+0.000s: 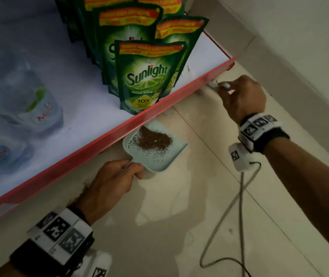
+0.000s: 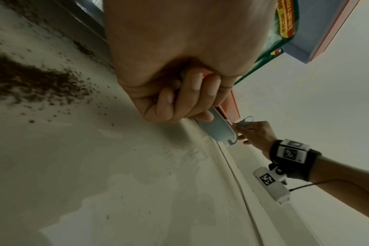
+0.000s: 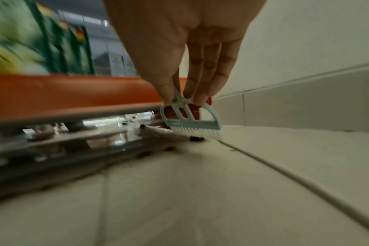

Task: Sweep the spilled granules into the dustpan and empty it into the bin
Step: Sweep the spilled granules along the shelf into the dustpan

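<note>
Mid-sweep; our left hand [image 1: 110, 177] wrapped round dustpan [image 1: 155, 145] handle, pan on floor by shelf edge [image 1: 103, 140], granules [image 1: 152, 139] piled inside; right hand [image 3: 179, 55] pinching brush [image 3: 192, 120] over stray bits; next we drag those panward; bin unseen.

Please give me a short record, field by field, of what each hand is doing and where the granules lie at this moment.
left hand: grips the handle of the dustpan
right hand: pinches the small brush, bristles at the floor near the shelf edge
granules in pan: a brown heap
granules on floor: a patch beside the shelf base
bin: not in view
</note>
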